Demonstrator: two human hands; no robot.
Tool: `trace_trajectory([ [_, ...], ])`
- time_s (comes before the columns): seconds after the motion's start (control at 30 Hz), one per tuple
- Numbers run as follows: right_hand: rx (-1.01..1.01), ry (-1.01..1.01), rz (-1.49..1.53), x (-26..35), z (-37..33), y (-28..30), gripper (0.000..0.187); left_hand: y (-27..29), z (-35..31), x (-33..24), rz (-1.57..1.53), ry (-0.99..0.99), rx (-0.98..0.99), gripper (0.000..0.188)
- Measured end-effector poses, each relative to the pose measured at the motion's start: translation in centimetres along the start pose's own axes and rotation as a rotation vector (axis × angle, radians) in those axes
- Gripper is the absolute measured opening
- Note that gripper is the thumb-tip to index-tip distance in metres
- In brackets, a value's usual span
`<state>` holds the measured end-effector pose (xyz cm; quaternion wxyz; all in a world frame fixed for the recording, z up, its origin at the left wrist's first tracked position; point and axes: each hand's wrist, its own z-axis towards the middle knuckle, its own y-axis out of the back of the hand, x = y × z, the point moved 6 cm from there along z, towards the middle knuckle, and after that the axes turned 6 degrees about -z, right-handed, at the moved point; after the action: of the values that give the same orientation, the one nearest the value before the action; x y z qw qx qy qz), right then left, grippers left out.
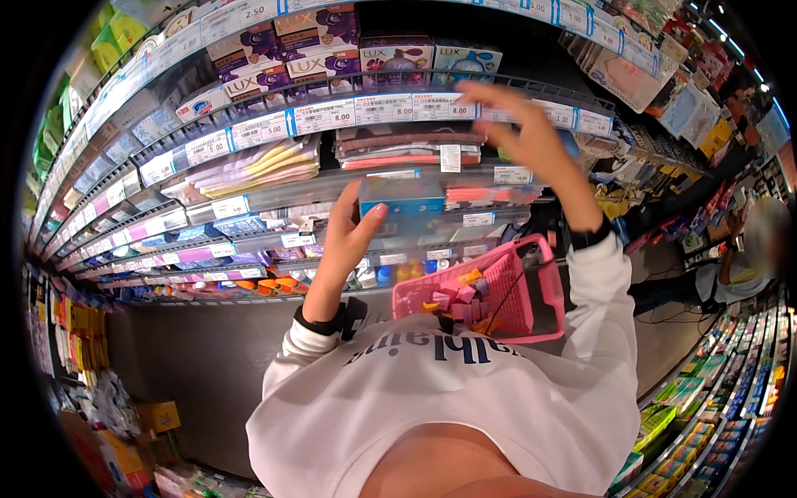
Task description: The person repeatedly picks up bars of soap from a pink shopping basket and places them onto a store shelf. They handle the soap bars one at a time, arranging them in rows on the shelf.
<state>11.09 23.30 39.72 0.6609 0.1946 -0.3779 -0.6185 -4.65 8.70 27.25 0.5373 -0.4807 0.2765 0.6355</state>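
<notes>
My left hand (344,236) is closed around a small blue box (402,196), thumb on its near side, in front of the lower shelves. The box is slightly blurred. Farther up and to the right, my right hand (523,124) is raised at the wire-railed shelf (315,114), its blurred fingers stretched out and nothing seen in them. Just beyond those fingers a light-blue soap box (466,60) stands beside a purple-and-white soap box (397,62). Stacked purple soap boxes (320,51) fill the shelf to their left.
A pink basket (544,286) with small pink and yellow packs is below my right forearm. Folded towels (257,170) lie on the shelf under the soap, with bottles lower down. To the right, another person (735,278) is near the aisle; more stocked shelves (706,407) stand behind me.
</notes>
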Motion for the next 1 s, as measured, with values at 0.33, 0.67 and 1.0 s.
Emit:
trace_trajectory([
  [0.33,-0.101,-0.130,-0.268,1.5,-2.1,4.6,0.046,-7.0,6.4,-7.7,0.343,-0.512,0.069,0.040],
  [0.67,-0.386,-0.323,-0.451,-13.9,0.4,8.2,0.044,-8.7,8.6,-7.8,0.948,-0.842,0.039,0.039],
  [1.0,0.219,-0.658,0.701,-17.2,4.6,1.1,0.050,-7.2,10.0,-6.5,1.029,-0.874,-0.007,0.043],
])
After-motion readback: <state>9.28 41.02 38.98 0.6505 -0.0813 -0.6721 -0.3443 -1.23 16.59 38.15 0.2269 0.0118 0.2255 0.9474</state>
